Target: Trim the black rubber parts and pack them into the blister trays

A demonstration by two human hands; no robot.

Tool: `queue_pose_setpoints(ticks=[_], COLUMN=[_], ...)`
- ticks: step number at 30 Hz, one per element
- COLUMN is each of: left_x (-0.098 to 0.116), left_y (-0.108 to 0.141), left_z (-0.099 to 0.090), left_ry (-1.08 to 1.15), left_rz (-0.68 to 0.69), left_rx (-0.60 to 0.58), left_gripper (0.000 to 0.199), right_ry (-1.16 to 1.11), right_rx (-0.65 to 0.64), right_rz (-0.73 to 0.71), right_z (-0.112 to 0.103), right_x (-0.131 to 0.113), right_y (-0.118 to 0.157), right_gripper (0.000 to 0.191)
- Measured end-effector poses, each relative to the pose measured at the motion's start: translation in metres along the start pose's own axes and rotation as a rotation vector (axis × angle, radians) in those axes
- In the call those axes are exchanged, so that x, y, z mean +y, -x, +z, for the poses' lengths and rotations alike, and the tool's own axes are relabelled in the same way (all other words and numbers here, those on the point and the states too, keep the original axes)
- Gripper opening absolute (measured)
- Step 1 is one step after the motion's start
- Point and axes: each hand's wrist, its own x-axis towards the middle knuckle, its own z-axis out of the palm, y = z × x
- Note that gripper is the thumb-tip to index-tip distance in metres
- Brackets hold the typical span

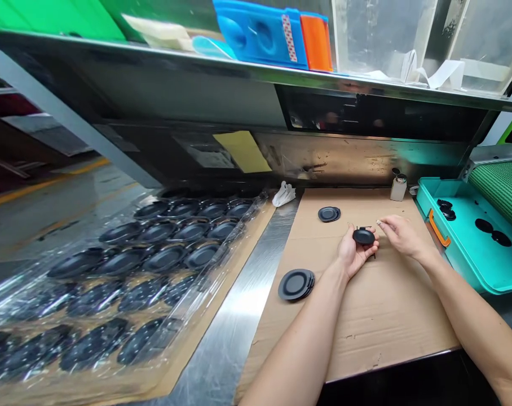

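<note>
My left hand (349, 252) is closed around a small black oval plastic part (363, 236), held palm up over the cardboard sheet (366, 321). Thin dark prongs stick out from the part's edges. Just to the right, my right hand (402, 237) pinches a small whitish bit (379, 222), too small to name, apart from the black part. Beyond my left hand lies a black round part (329, 213). A short stack of black round discs (296, 284) rests beside my left forearm.
Clear plastic trays (163, 259) of several black parts fill the left side. On the right stands a teal bin (476, 254) with a few black discs, near a green conveyor belt (501, 180). A small bottle (398, 187) and crumpled white material (283, 194) sit at the back, under a metal shelf (239, 70).
</note>
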Motion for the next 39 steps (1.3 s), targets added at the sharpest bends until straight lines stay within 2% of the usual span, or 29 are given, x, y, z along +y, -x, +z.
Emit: queue_pose_setpoints(ticks=[4, 8, 13, 18, 24, 31, 36, 39], left_x=[-0.012, -0.024, -0.029, -0.027, -0.023, -0.023, -0.022, -0.022], left_y=[-0.001, -0.004, -0.001, 0.008, 0.01, 0.009, 0.01, 0.01], left_z=[0.003, 0.004, 0.004, 0.013, 0.017, 0.015, 0.015, 0.013], left_ry=[-0.194, -0.368, -0.649, -0.841, -0.907, -0.932, -0.846, -0.819], left_rz=[0.05, 0.166, 0.231, 0.22, 0.168, 0.15, 0.124, 0.136], left_rx=[-0.003, 0.038, 0.092, 0.079, 0.061, 0.066, 0.038, 0.035], left_gripper=[0.062, 0.061, 0.069, 0.072, 0.073, 0.065, 0.062, 0.059], right_ry=[0.075, 0.211, 0.374, 0.368, 0.357, 0.318, 0.295, 0.297], right_rx=[-0.009, -0.078, -0.142, -0.272, -0.248, -0.312, -0.22, -0.218], right_rz=[-0.054, -0.066, 0.039, 0.075, -0.009, 0.062, -0.041, -0.031], right_z=[0.024, 0.031, 0.019, 0.0, -0.003, -0.008, -0.002, 0.0], right_x=[0.005, 0.002, -0.009, -0.01, -0.01, -0.004, -0.002, -0.004], right_y=[0.005, 0.014, 0.015, 0.018, 0.019, 0.02, 0.02, 0.02], right_gripper=[0.025, 0.028, 0.029, 0.029, 0.028, 0.025, 0.025, 0.025])
